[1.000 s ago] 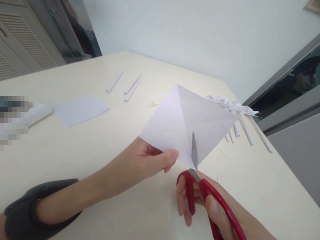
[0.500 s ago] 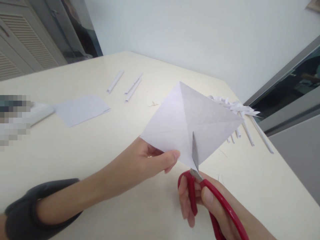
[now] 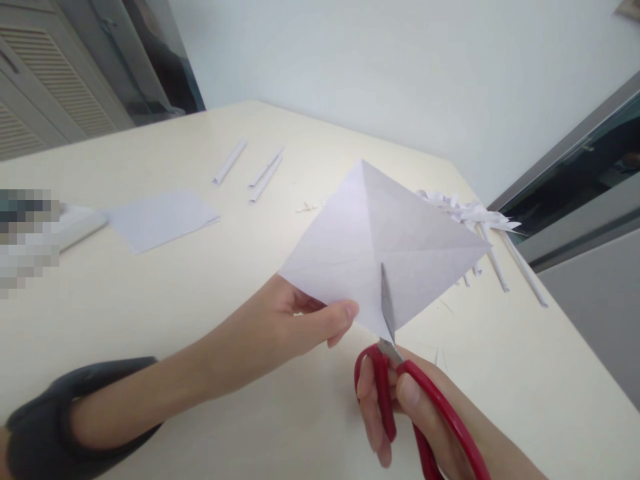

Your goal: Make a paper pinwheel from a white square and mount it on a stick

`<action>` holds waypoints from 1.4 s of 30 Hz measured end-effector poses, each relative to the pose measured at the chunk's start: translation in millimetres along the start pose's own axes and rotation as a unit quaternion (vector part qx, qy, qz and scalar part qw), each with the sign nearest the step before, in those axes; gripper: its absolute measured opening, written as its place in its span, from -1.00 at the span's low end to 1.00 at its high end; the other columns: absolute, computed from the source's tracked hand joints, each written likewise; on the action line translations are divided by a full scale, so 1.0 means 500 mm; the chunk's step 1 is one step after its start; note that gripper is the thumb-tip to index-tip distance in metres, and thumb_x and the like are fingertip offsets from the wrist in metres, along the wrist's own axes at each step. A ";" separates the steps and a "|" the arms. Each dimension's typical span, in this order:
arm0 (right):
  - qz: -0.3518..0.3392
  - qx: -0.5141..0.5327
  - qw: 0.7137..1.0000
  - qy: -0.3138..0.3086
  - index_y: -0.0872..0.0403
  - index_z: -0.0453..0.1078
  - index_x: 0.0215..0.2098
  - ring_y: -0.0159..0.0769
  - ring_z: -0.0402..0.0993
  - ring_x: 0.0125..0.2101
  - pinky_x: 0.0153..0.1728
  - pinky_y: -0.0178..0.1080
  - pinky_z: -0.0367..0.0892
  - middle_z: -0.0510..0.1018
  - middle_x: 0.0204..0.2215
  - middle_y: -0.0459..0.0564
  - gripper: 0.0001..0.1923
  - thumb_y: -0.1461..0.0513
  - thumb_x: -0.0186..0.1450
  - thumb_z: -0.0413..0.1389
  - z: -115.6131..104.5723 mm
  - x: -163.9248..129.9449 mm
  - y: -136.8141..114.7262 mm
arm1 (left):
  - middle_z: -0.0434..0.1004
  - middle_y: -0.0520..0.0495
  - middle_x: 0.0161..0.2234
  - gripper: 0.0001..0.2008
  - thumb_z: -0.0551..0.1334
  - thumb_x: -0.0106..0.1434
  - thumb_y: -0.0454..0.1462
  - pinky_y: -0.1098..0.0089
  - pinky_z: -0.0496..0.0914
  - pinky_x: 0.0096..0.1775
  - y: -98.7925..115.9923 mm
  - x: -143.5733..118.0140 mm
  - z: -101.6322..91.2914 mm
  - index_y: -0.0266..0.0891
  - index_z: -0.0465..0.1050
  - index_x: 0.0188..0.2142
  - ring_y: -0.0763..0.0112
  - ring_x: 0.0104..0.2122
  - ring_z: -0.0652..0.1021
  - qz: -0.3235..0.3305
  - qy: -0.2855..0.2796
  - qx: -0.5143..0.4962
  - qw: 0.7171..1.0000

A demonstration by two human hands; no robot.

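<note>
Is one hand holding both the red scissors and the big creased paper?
No, the right hand grips the red scissors by their handles, while the left hand holds the creased paper near its edge.

Between flat papers (image 3: 163, 223) and held sheet (image 3: 335, 233), tabletop (image 3: 247, 250) is open; paper rolls (image 3: 523, 269) obstruct right.

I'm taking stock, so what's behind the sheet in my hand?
Behind the sheet, white strips and tubes peek out on the right. Their hidden parts, and anything else it covers, can't be seen.
</note>
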State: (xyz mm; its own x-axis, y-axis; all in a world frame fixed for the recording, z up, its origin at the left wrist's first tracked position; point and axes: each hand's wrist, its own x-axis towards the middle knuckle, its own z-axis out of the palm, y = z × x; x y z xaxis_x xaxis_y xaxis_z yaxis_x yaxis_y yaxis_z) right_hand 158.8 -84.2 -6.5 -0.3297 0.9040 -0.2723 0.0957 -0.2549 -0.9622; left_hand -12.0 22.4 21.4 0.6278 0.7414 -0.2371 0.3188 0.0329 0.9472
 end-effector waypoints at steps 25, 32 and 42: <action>-0.019 0.067 0.998 -0.003 0.10 0.24 -0.33 -0.39 0.31 -0.46 -0.39 -0.31 0.26 0.38 -0.50 -0.06 -0.66 0.04 0.40 -0.16 -0.002 0.007 0.023 | 0.22 0.13 -0.69 -0.70 0.17 0.13 -0.23 0.56 0.16 -0.63 -0.002 -0.003 -0.001 -0.23 0.24 -0.68 0.56 -0.64 0.28 -0.008 0.011 0.033 0.999; -0.008 0.030 0.999 0.012 0.09 0.23 -0.34 -0.36 0.31 -0.46 -0.44 -0.31 0.23 0.37 -0.56 -0.07 -0.64 0.01 0.40 -0.18 0.004 0.007 0.007 | 0.16 0.16 -0.71 -0.68 0.16 0.15 -0.24 0.53 0.10 -0.61 0.005 -0.004 0.002 -0.25 0.22 -0.70 0.62 -0.68 0.19 -0.019 -0.003 0.032 0.999; -0.010 0.010 1.000 0.009 0.08 0.19 -0.36 -0.39 0.31 -0.48 -0.44 -0.33 0.28 0.36 -0.52 -0.07 -0.65 0.00 0.38 -0.15 -0.002 0.004 0.007 | 0.15 0.14 -0.70 -0.69 0.11 0.17 -0.17 0.47 0.14 -0.54 -0.007 0.001 -0.002 -0.24 0.27 -0.65 0.56 -0.64 0.23 -0.010 -0.028 0.023 0.999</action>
State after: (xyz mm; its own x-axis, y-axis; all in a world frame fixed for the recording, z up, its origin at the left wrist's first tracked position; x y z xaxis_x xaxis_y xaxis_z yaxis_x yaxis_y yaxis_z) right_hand 159.3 -82.9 -10.3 -0.3153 0.9146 -0.2530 0.0711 -0.2431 -0.9674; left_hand -13.5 23.2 18.0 0.6596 0.7016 -0.2696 0.3636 0.0161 0.9314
